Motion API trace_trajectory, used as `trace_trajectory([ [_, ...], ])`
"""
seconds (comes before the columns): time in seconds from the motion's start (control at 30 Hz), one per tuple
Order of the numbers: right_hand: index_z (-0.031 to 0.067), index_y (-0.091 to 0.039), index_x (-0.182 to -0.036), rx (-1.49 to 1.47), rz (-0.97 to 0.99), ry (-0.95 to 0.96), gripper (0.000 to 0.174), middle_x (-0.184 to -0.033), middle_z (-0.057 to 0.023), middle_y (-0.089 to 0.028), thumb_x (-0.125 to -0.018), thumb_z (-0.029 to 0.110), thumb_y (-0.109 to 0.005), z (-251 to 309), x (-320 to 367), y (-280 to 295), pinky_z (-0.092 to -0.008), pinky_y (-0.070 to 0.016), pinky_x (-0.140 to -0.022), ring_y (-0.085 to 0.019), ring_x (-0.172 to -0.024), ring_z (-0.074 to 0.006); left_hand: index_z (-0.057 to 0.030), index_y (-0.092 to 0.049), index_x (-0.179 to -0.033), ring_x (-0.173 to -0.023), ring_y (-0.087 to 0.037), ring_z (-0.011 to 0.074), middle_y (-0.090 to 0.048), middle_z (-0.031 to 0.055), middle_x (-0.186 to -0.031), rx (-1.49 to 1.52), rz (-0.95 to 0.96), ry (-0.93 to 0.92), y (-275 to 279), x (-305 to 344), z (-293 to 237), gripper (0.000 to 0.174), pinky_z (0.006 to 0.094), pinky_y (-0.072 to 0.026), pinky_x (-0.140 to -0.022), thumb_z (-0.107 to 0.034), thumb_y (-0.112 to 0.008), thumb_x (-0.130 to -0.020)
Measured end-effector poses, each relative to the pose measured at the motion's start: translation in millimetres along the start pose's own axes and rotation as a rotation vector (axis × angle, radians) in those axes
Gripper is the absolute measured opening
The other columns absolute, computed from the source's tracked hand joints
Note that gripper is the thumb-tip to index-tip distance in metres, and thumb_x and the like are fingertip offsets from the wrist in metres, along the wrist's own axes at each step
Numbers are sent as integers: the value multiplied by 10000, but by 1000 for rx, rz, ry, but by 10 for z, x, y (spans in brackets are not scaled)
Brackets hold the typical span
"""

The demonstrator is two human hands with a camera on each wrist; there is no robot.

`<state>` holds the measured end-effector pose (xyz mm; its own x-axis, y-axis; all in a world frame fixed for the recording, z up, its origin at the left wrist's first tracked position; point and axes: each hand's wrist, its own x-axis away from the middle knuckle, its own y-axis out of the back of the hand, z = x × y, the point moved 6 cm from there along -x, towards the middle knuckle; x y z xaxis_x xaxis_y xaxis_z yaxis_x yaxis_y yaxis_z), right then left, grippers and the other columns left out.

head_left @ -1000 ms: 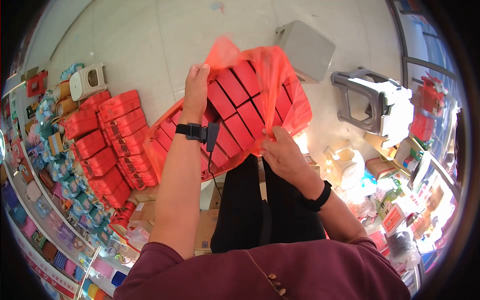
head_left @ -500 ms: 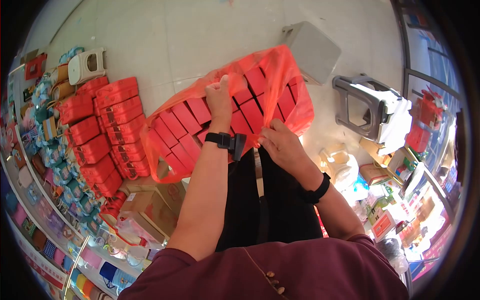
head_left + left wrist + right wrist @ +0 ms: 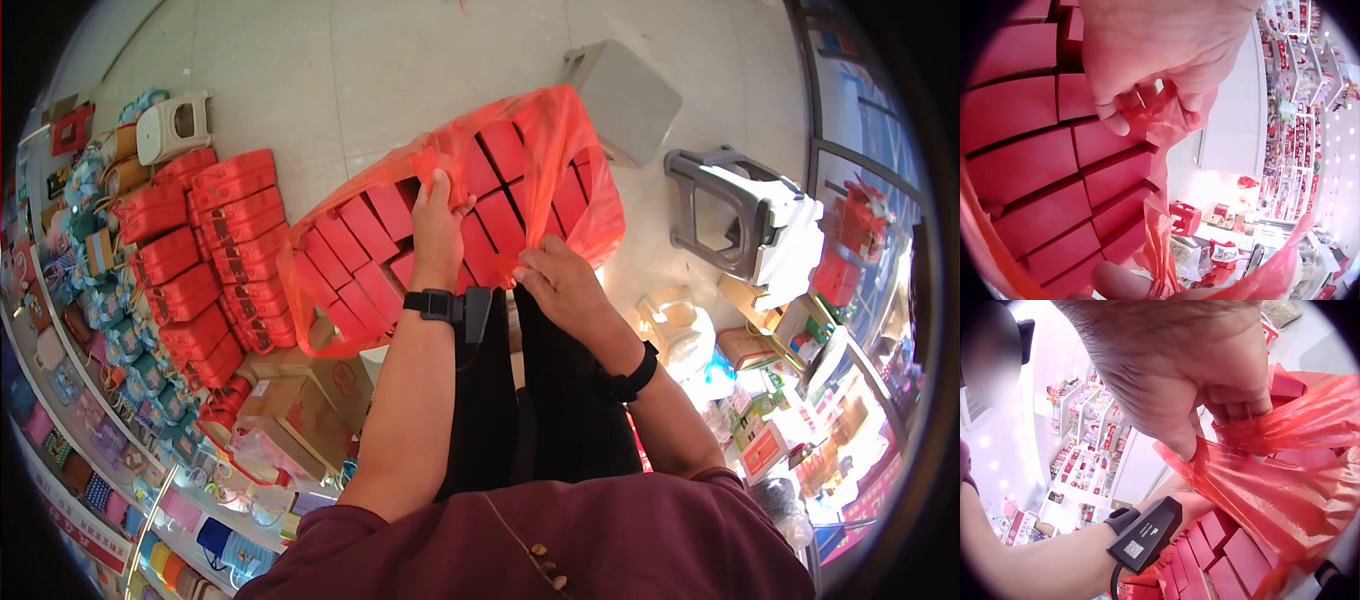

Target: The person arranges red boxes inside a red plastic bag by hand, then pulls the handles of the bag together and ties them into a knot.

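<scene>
A thin red plastic bag (image 3: 560,150) full of several red boxes (image 3: 500,220) hangs in front of me. My left hand (image 3: 438,222) grips a bunched fold of the bag's film near its middle; the left wrist view shows the red bag film (image 3: 1160,115) crumpled between the fingers (image 3: 1110,109) over the red boxes (image 3: 1029,162). My right hand (image 3: 560,285) pinches the bag's near edge, and the right wrist view shows its fingers (image 3: 1235,394) curled round a gathered strip of red bag film (image 3: 1272,462).
Stacks of red gift boxes (image 3: 200,260) line the floor at left beside shelves of small goods. A grey stool (image 3: 625,100) and a grey-white step stool (image 3: 750,220) stand at the back right. Cardboard cartons (image 3: 300,395) lie at my feet.
My left hand came down from the bag's upper left edge to its middle and now grips a fold there. The bag spread wider to the left. My right hand kept its pinch.
</scene>
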<state>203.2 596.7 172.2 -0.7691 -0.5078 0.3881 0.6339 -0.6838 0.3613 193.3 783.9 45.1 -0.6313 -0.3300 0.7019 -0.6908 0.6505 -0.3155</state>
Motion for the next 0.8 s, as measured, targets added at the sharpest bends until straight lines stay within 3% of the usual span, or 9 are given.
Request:
trace_trajectory([
  [0.1, 29, -629, -910, -41, -6, -3, 152, -865, -148, -507, -952, 175, -632, -10, -18, 1, -436, -469, -689, -580, -781, -367, -105, -574, -1196, -996, -584, 146, -616, 13, -1085, 82, -71, -78, -59, 240, -136, 303, 385, -529, -890, -372, -538, -1056],
  [0.2, 19, -626, -895, -71, 10, -19, 162, -849, -150, -510, -953, 169, -628, -11, -20, 17, -432, -462, -686, -577, -770, -364, -99, -584, -1040, -921, -603, 152, -617, 16, -1039, 353, 45, -79, 8, 255, -106, 275, 366, -537, -874, -358, -498, -1076],
  [0.3, 12, -626, -889, -102, 46, -39, 160, -829, -151, -509, -953, 159, -625, -16, -53, -7, -429, -457, -684, -576, -762, -360, -148, -550, -1004, -874, -590, 160, -621, 13, -976, 568, 66, 53, 183, 44, 159, 212, 380, -538, -817, -355, -557, -1049],
  [0.4, 11, -631, -894, -94, 53, -39, 152, -822, -150, -508, -950, 152, -629, -4, -61, 10, -428, -456, -681, -575, -759, -355, -113, -576, -944, -808, -575, 155, -609, 17, -907, 353, -289, 133, 228, 11, 287, 264, 370, -556, -731, -363, -612, -1020],
  [0.5, 14, -637, -895, -34, 44, -9, 146, -842, -150, -504, -946, 151, -638, 32, -104, 32, -432, -458, -684, -575, -757, -350, -88, -613, -971, -763, -558, 140, -584, 13, -837, 225, -210, 248, 116, 57, 235, 271, 356, -556, -663, -349, -684, -977],
  [0.6, 19, -642, -887, 22, 9, 41, 151, -864, -154, -498, -938, 161, -647, 87, -148, 40, -435, -465, -691, -574, -758, -351, -52, -639, -1004, -704, -548, 132, -569, 12, -825, 22, -54, 371, 56, 67, 232, 280, 327, -553, -637, -329, -670, -981],
  [0.8, 12, -632, -879, 87, 19, 98, 179, -829, -148, -477, -929, 181, -659, 71, -428, 15, -420, -456, -690, -554, -758, -343, -26, -622, -1030, -626, -529, 137, -560, 9, -768, -581, 134, 219, 145, 29, 207, 281, 311, -547, -607, -298, -553, -1020],
])
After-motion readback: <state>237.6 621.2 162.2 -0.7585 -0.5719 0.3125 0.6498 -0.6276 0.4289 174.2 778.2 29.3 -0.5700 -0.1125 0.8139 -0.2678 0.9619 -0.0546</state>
